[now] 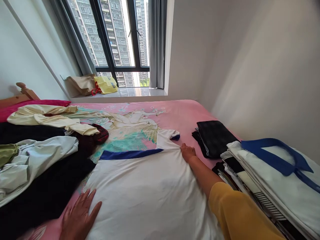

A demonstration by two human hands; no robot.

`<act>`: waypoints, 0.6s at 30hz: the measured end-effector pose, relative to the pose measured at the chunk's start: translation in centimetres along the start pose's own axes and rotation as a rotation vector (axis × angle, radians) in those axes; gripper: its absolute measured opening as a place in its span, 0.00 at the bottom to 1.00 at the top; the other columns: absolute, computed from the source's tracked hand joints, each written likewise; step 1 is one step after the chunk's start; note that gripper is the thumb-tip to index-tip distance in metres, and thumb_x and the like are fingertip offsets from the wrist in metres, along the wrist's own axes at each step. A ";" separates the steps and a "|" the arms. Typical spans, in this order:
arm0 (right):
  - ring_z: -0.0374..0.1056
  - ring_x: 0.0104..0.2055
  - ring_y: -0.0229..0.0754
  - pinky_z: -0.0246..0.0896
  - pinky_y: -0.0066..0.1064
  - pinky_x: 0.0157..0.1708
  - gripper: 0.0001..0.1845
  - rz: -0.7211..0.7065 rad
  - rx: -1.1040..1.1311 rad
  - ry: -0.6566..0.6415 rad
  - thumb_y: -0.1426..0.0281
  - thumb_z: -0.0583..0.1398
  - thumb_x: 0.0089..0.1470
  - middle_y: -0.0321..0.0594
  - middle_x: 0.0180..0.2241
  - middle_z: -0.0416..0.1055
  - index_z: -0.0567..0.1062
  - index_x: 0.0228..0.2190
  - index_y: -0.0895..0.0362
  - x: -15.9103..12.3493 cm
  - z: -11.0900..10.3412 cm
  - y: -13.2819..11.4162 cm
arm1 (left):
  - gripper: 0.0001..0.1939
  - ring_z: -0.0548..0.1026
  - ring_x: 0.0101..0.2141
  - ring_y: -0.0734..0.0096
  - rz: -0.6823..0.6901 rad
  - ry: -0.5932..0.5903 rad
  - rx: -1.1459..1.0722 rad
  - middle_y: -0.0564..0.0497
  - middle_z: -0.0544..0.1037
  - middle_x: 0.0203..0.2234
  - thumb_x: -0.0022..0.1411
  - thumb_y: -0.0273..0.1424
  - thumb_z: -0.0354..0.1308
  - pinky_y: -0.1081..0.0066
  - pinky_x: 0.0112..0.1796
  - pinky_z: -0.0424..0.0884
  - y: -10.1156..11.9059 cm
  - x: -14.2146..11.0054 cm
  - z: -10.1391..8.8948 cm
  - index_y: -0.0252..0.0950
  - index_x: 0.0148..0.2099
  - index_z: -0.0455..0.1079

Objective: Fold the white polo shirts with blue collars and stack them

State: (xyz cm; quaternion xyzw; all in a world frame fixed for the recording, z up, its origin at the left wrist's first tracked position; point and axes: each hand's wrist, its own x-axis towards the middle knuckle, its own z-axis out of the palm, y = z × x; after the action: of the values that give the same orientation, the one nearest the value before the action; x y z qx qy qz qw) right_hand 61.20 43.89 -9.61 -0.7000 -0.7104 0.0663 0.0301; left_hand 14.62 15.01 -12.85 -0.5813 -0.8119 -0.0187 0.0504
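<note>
A white shirt (150, 190) with blue trim lies spread on the bed in front of me. Its short sleeve (166, 138), with a dark blue cuff, sticks out at the far side, and a blue band (132, 154) runs along the far edge. My left hand (80, 213) rests flat on the shirt's left edge, fingers apart. Over at the right edge, just below the sleeve, my right hand (188, 152) has its fingers bent and closed on the fabric.
Loose clothes (37, 160) are heaped on the left. Folded dark clothes (216, 138) and a taller folded stack (275, 180) topped by a white garment with a blue collar lie right. Paper bags (85, 85) stand on the windowsill (140, 91). A pink patterned sheet (180, 110) covers the bed.
</note>
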 end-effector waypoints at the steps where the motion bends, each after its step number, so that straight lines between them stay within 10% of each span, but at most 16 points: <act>1: 0.69 0.43 0.50 0.56 0.41 0.44 0.17 0.004 -0.003 -0.012 0.65 0.44 0.62 0.54 0.39 0.72 0.65 0.44 0.62 0.2 -0.2 0.0 | 0.34 0.46 0.64 0.63 0.004 0.001 0.002 0.50 0.52 0.64 0.61 0.50 0.35 0.53 0.60 0.41 0.0 0.0 0.0 0.40 0.65 0.50; 7: 0.64 0.51 0.47 0.56 0.40 0.49 0.19 -0.069 0.010 0.020 0.69 0.42 0.62 0.54 0.49 0.67 0.63 0.50 0.59 -2.2 -3.0 -1.4 | 0.34 0.46 0.64 0.63 0.012 0.017 -0.003 0.48 0.52 0.64 0.61 0.50 0.35 0.54 0.60 0.38 0.3 0.0 -0.1 0.39 0.65 0.51; 13: 0.44 0.64 0.46 0.20 0.44 0.63 0.26 -0.416 0.006 0.040 0.59 0.45 0.61 0.43 0.61 0.55 0.60 0.58 0.54 -14.1 -1.0 -0.6 | 0.34 0.46 0.64 0.61 -0.001 0.009 -0.037 0.48 0.53 0.64 0.61 0.50 0.35 0.53 0.60 0.38 0.4 0.1 -0.2 0.39 0.65 0.51; 18: 0.38 0.66 0.50 0.17 0.56 0.61 0.31 -0.202 -0.008 0.118 0.57 0.43 0.61 0.47 0.63 0.48 0.53 0.61 0.58 -19.7 -0.4 2.6 | 0.34 0.45 0.64 0.61 -0.015 -0.024 -0.016 0.47 0.53 0.64 0.62 0.49 0.35 0.53 0.60 0.40 0.9 0.4 -0.9 0.38 0.65 0.52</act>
State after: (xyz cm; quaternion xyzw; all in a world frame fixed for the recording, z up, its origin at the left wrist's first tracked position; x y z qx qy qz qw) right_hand 64.22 24.29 -8.61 -0.6276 -0.7746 0.0188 0.0758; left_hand 15.43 15.57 -11.96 -0.5757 -0.8166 -0.0186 0.0356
